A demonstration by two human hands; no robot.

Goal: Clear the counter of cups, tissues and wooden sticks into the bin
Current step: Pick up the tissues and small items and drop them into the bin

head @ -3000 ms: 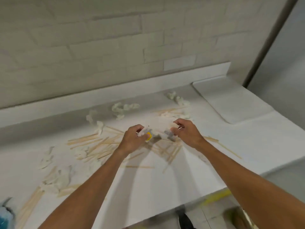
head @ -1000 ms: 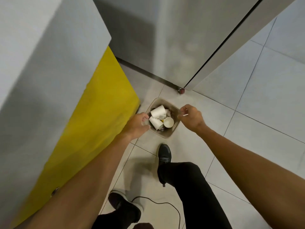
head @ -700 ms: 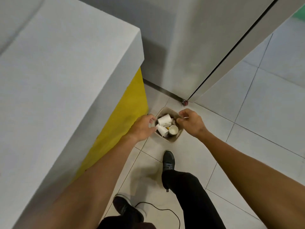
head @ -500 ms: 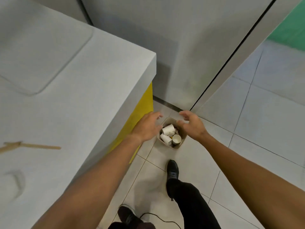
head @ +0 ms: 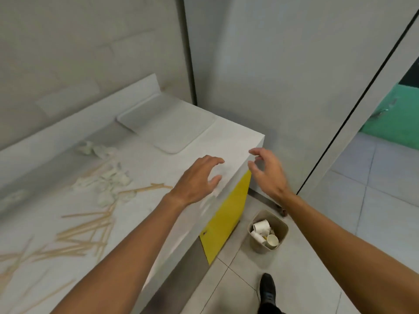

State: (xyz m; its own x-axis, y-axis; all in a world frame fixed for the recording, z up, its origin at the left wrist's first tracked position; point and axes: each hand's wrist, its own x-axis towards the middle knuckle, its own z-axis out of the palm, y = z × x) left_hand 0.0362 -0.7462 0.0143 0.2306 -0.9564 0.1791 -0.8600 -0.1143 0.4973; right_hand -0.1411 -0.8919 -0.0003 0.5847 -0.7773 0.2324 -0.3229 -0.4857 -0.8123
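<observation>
Wooden sticks [head: 86, 232] and tissues [head: 108, 177] litter the surface [head: 222, 137] left of the bin [head: 267, 232] (cups [head: 263, 230] inside); left hand [head: 197, 182] and right hand [head: 268, 175] hover empty, fingers spread. Hasty grabs could drop sticks beside the bin.

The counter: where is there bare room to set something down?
Bare: the right end of the counter, between the flat pad and the edge, around the left hand; the pad itself too. Crowded: wooden sticks and tissues cover the left and middle.

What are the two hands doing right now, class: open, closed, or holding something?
Left hand: open, holding nothing, above the counter.
Right hand: open, holding nothing.
</observation>
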